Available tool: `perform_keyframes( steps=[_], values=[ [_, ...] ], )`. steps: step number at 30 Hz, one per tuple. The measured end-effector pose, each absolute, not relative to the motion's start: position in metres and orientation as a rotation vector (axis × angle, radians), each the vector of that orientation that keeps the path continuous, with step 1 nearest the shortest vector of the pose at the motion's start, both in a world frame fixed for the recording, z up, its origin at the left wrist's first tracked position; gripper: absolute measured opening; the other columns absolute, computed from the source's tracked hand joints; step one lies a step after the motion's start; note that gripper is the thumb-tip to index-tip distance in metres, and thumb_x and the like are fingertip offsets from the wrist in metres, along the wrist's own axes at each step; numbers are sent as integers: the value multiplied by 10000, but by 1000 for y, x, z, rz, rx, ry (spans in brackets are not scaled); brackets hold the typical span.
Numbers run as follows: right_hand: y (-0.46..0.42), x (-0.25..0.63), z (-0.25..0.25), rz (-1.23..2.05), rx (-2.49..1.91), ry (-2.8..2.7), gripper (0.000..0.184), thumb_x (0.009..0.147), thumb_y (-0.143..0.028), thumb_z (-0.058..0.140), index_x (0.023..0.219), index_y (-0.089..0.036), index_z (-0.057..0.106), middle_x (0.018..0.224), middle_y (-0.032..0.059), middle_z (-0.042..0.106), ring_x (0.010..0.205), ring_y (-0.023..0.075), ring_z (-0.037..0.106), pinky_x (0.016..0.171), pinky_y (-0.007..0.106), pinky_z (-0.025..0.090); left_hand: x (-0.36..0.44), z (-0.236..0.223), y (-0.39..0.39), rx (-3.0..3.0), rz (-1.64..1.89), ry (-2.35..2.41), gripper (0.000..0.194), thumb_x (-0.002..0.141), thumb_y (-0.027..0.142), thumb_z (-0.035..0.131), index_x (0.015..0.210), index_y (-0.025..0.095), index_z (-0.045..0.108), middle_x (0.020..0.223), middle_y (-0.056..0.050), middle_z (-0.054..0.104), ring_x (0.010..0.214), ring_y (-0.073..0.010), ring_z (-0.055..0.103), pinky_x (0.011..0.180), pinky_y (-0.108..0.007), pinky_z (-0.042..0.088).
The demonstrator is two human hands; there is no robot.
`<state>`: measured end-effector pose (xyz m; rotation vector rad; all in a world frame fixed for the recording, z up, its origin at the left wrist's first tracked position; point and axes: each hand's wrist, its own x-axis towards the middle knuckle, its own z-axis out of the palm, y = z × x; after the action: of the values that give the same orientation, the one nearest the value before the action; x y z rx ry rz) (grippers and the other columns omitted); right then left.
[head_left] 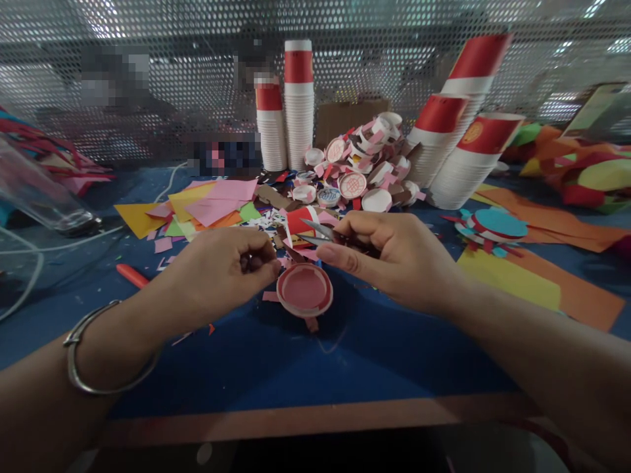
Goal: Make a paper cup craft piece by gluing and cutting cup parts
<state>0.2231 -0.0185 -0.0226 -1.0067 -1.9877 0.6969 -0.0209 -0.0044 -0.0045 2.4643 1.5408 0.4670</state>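
Pink round paper-cup base [304,290]: between both hands at the blue tabletop [296,378], hollow side showing, one pink paper tab [271,296] at its left and another at its near edge.
Left hand [234,263]: fingers curled, thumb tip drawn close to them beside the base's rim; whether they pinch the rim, a strip or nothing, I cannot tell.
Right hand [387,253]: closed around silver-bladed metal scissors [320,228], handles hidden, blades parted and pointing left.
Blade danger: the points sit near the left fingertips, so a careless snip or sweep could nip skin.
Base danger: without a firm hold, something so light could skid or turn, making a cut run crooked or take off a tab.
Scrap danger: a red-and-white cut cup piece [298,221] lies just behind the blades and could get snagged.
Stack danger: tall red-and-white paper-cup stacks [458,174] seem tilted; a bump could topple them onto the heaped white tabbed discs [353,186].
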Motion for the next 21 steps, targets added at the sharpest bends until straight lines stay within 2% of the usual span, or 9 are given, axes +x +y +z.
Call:
perform_keyframes(
  steps=[6, 14, 18, 21],
  values=[
    [-19, 224, -23, 673, -1030, -2001, 403, 917, -542, 724, 798, -169, 630, 581, -72, 405, 537, 81, 328, 512, 260, 269, -20, -8, -2, 2356, 471, 1401, 80, 823, 265, 654, 820, 212, 714, 769, -3, 715, 677, -156, 638, 618, -283, 457],
    [-18, 224, -23, 688, -999, -1990, 390, 902, -522, 751, 806, -162, 637, 592, -72, 409, 538, 78, 327, 517, 260, 274, -15, -18, 0, 2475, 461, 1383, 59, 818, 252, 689, 853, 221, 725, 847, -11, 697, 745, -172, 614, 665, -306, 447],
    [-19, 224, -24, 679, -1008, -1996, 397, 913, -535, 733, 809, -165, 636, 592, -70, 412, 537, 78, 328, 516, 262, 272, -10, -18, -1, 2487, 392, 1361, 57, 834, 252, 673, 818, 219, 717, 854, -9, 699, 769, -178, 619, 667, -305, 433],
    [-19, 224, -24, 675, -1009, -1994, 401, 900, -541, 746, 813, -165, 637, 594, -70, 424, 536, 78, 335, 515, 261, 274, -9, -14, -3, 2493, 397, 1348, 118, 830, 230, 662, 715, 208, 667, 771, 2, 667, 712, -161, 588, 627, -299, 404]
  ],
)
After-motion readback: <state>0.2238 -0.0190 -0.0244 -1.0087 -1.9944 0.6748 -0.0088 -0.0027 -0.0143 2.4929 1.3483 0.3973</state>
